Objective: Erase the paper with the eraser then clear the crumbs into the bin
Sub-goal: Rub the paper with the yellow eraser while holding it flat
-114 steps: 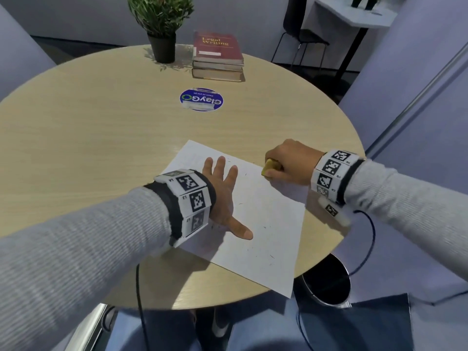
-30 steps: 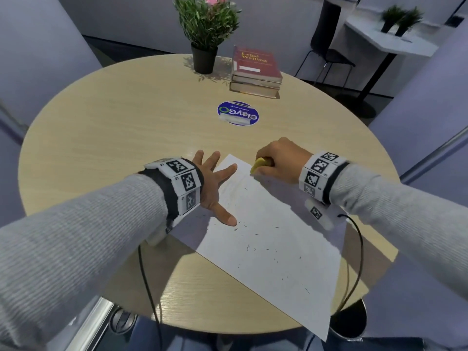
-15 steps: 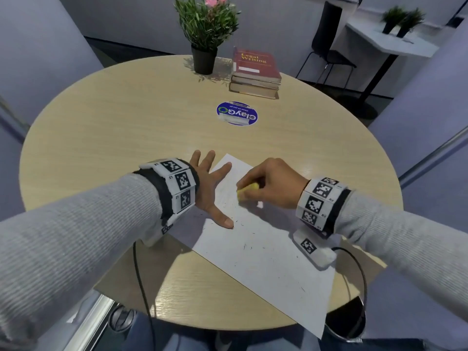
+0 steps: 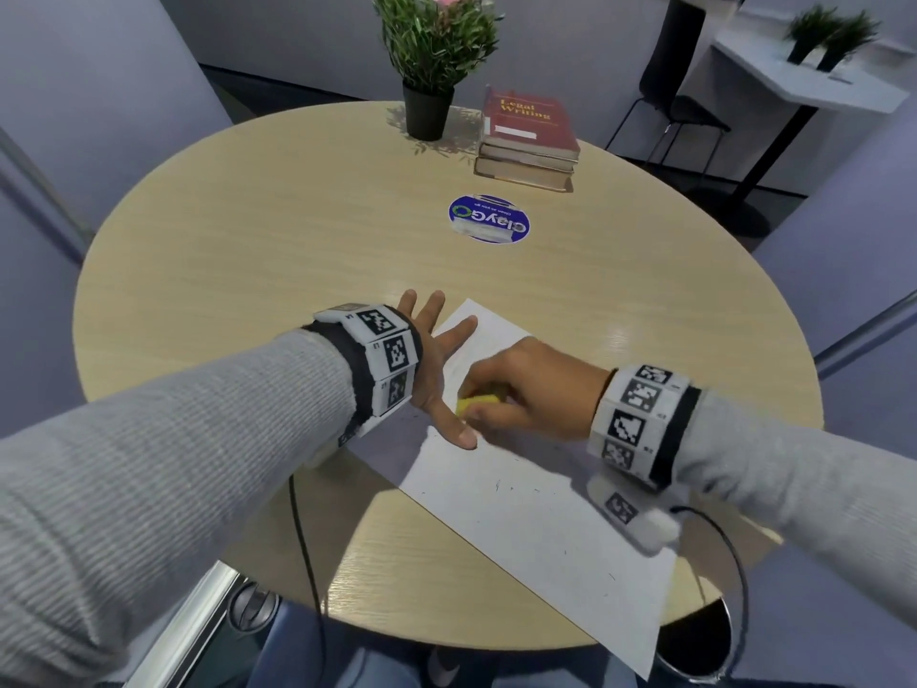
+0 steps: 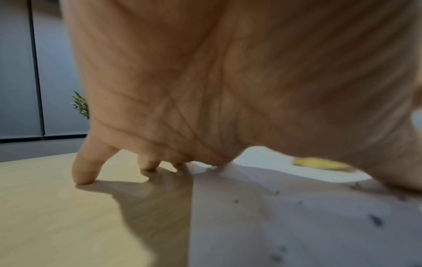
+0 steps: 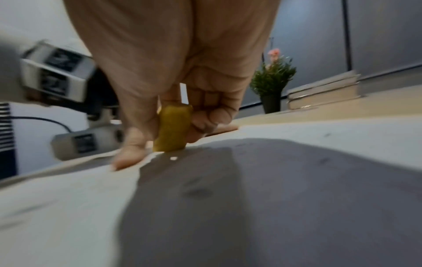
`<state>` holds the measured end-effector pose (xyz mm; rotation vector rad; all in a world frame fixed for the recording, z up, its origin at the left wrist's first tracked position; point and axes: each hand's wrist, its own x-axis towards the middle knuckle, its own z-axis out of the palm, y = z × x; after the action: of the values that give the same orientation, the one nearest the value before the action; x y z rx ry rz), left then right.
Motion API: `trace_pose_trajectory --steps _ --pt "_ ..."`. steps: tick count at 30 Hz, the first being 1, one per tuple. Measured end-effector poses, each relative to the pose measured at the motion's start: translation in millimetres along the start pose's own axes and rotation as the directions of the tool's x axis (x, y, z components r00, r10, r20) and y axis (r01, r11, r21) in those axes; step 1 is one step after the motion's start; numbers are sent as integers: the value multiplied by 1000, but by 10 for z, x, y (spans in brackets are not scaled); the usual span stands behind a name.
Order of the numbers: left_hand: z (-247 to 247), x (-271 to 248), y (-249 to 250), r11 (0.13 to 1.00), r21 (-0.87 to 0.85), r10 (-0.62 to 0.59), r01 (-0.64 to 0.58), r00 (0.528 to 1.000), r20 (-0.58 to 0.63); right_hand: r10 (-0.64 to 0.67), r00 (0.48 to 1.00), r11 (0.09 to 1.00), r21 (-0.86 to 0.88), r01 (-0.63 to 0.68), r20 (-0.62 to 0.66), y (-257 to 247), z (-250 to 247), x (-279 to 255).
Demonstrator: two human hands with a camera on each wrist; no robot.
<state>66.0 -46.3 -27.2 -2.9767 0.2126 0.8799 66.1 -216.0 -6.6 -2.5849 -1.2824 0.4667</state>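
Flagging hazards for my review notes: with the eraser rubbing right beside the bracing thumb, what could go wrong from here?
The right hand rubs the yellow eraser right by the left hand, so a stroke could bump the thumb. The paper overhangs the table edge above the bin; hard strokes might crease it or scatter crumbs onto the floor.

Paper (image 4: 536,518) on table (image 4: 248,270); plant (image 4: 431,57) left of books (image 4: 528,141) behind.

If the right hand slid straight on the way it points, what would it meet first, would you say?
Most likely the left hand: the right hand holds the eraser pointing at its thumb, seemingly very close.
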Motion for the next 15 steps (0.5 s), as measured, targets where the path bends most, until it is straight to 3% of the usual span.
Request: trace_pose_trajectory --steps 4,9,13,15 --pt "-1 14 -9 1000 -13 -1 1 1000 11 161 976 985 -43 -169 -143 333 -199 134" --pt "2 25 -14 1000 -8 0 0 1000 17 -2 1000 1000 -13 2 12 -23 28 26" --pt "5 22 -13 1000 -8 -1 1 1000 9 200 972 978 -36 -206 -121 390 -236 181" --pt "18 29 -15 1000 -13 5 -5 1000 -6 220 961 971 -60 -233 -168 493 -256 215"
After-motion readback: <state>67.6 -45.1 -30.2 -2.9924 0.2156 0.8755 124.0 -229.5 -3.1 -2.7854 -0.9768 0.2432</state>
